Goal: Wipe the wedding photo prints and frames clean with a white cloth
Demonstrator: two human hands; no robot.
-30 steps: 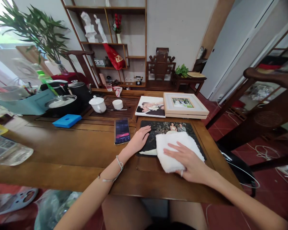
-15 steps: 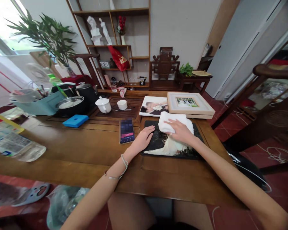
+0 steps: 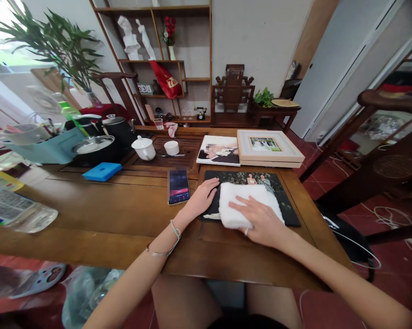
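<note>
A dark photo panel (image 3: 293, 208) lies flat on the wooden table, with two small figures visible near its top. My right hand (image 3: 261, 221) presses a folded white towel (image 3: 231, 196) onto the panel's lower middle, fingers spread over the cloth; the towel hides much of the picture. My left hand (image 3: 206, 194) rests with fingers stretched out on the panel's left edge. Just left of that hand lies a phone (image 3: 178, 186) with its screen lit.
Behind the panel lie a white photo print (image 3: 218, 151) and a framed photo (image 3: 271, 147). A lidded white cup (image 3: 144, 148) and a small white bowl (image 3: 171, 147) stand on the tea tray. Further left are a blue block (image 3: 102, 172) and a plastic bottle (image 3: 21, 210).
My right hand has drawn the towel from the panel's top edge down toward me, uncovering the figures near the top. My left hand has stayed at the left edge.
</note>
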